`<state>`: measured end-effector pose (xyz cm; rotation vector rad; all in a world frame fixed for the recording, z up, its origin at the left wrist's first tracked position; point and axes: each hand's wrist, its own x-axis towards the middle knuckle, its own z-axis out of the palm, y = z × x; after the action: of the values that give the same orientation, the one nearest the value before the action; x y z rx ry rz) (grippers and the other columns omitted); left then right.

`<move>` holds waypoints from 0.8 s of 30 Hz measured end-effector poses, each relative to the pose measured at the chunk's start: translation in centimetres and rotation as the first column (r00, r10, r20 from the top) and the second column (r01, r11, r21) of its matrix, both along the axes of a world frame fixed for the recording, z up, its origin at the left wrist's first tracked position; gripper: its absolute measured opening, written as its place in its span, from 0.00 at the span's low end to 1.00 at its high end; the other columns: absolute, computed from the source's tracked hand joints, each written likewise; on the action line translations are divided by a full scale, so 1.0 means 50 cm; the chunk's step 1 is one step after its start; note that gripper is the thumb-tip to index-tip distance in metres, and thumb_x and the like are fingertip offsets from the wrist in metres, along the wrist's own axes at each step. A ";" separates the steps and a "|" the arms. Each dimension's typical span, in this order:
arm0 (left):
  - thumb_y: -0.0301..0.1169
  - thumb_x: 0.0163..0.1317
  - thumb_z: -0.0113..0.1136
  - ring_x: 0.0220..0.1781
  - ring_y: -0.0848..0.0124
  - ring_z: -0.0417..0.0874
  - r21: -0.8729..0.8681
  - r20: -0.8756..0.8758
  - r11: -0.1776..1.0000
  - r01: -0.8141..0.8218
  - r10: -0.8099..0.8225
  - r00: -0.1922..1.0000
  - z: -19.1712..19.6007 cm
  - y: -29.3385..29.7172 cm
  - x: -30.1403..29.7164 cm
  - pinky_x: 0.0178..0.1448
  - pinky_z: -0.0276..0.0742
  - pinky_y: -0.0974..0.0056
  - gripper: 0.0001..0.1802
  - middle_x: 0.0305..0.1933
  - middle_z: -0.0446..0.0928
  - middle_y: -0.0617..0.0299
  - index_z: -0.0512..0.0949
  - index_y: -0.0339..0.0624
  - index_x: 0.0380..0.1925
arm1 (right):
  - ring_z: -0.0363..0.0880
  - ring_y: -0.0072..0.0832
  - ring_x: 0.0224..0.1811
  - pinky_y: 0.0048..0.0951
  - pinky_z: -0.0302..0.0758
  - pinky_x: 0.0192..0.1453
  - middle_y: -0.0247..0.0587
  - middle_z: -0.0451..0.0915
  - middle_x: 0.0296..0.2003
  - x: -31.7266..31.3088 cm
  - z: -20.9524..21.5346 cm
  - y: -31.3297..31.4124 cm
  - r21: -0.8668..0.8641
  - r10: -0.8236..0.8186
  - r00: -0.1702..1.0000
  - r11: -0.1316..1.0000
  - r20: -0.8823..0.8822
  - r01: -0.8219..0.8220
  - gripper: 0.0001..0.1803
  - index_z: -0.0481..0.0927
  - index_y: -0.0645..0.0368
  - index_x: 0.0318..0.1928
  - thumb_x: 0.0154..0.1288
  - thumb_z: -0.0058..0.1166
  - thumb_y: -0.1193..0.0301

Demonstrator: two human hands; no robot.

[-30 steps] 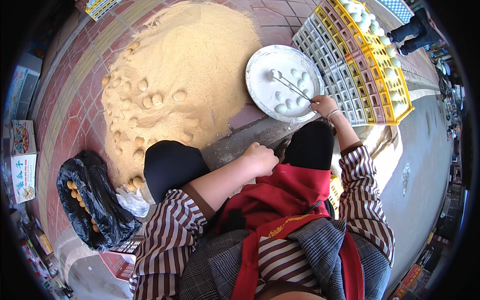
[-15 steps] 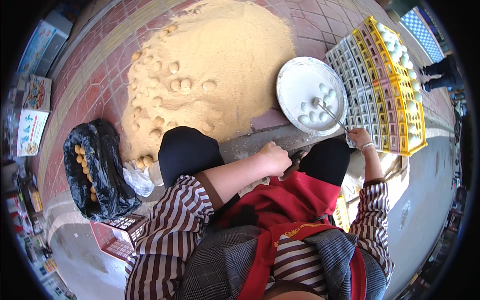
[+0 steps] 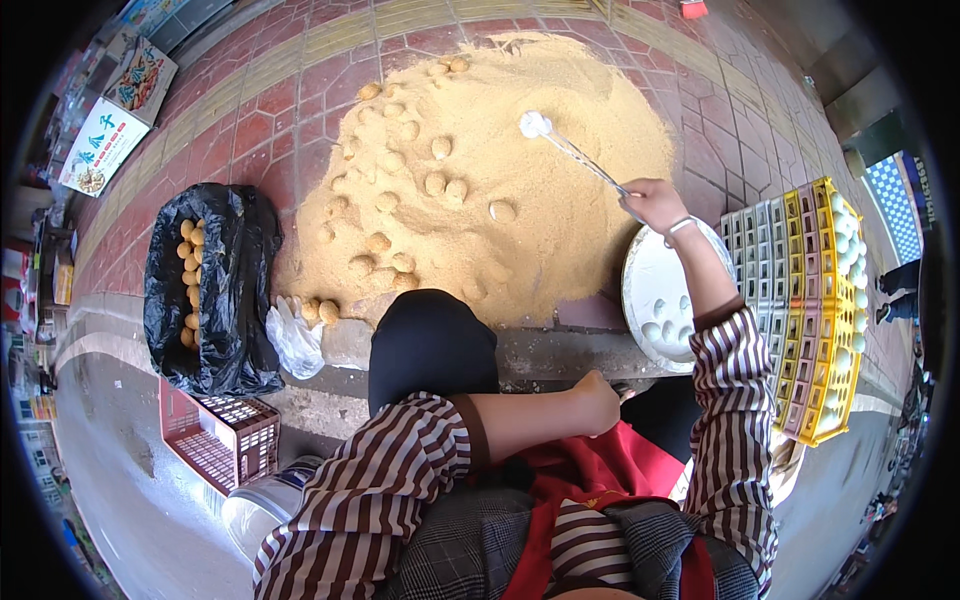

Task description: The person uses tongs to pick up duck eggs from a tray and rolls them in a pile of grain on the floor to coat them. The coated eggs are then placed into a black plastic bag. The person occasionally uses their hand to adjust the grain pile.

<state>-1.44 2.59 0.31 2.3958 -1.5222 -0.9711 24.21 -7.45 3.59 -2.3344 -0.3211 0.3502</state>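
Note:
My right hand (image 3: 657, 205) is closed around the handle of a long metal ladle (image 3: 582, 158), stretched out over a wide heap of tan, grainy powder (image 3: 580, 225). At the ladle's far end sits a white-coated, egg-sized lump (image 3: 535, 124). Several tan-coated eggs (image 3: 436, 183) lie on the left part of the heap, some showing white patches. Beneath my right forearm is a round basin (image 3: 645, 275) of white paste with several pale eggs (image 3: 668, 333) in it. My left hand (image 3: 598, 403) is bent down over my lap, fingers curled and mostly hidden.
Stacked plastic egg trays (image 3: 800, 310) with pale eggs stand to the right. On the left, a container lined with a black plastic bag (image 3: 240, 270) holds tan-coated eggs. Near it are a clear plastic bag (image 3: 297, 340), a pink crate (image 3: 215, 430) and a bucket (image 3: 255, 515).
My right hand has lifted the ladle out of the basin and swung it forward and left over the powder, with a white lump in it. The view has shifted; my left hand stays over my lap.

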 end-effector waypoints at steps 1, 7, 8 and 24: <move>0.39 0.53 0.60 0.42 0.63 0.83 0.019 0.013 0.998 -0.056 0.055 0.998 -0.002 -0.002 0.001 0.45 0.71 0.58 0.10 0.37 0.83 0.61 0.84 0.49 0.30 | 0.79 0.34 0.31 0.31 0.73 0.39 0.46 0.82 0.28 0.051 -0.003 0.063 -0.097 -0.006 1.000 0.995 0.010 0.007 0.17 0.83 0.62 0.35 0.51 0.58 0.62; 0.33 0.57 0.52 0.40 0.64 0.83 -0.023 0.081 0.997 -0.070 0.072 0.994 -0.001 -0.010 0.017 0.43 0.70 0.59 0.11 0.36 0.83 0.62 0.84 0.50 0.30 | 0.80 0.43 0.41 0.35 0.74 0.47 0.48 0.83 0.37 0.215 0.010 0.315 -0.474 -0.013 0.993 0.878 0.119 0.068 0.23 0.84 0.59 0.38 0.50 0.55 0.54; 0.33 0.57 0.52 0.40 0.64 0.83 -0.006 0.069 0.998 -0.070 0.071 0.995 0.000 -0.012 0.019 0.43 0.70 0.58 0.11 0.36 0.83 0.62 0.84 0.50 0.31 | 0.79 0.44 0.42 0.36 0.74 0.48 0.49 0.82 0.38 0.218 0.011 0.330 -0.488 -0.043 0.992 0.867 0.118 0.095 0.23 0.84 0.59 0.38 0.50 0.55 0.53; 0.40 0.49 0.64 0.41 0.65 0.83 0.108 0.025 0.994 0.020 -0.022 0.999 0.017 -0.017 0.022 0.49 0.69 0.60 0.08 0.36 0.83 0.62 0.85 0.53 0.28 | 0.73 0.17 0.22 0.23 0.70 0.28 0.36 0.79 0.20 -0.286 -0.060 -0.238 -0.090 -0.351 0.936 0.932 0.022 0.351 0.18 0.83 0.56 0.45 0.51 0.60 0.69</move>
<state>-0.33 1.74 1.14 2.4796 -1.5447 -1.0560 9.92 -19.35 0.59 -2.4243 0.1163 0.1851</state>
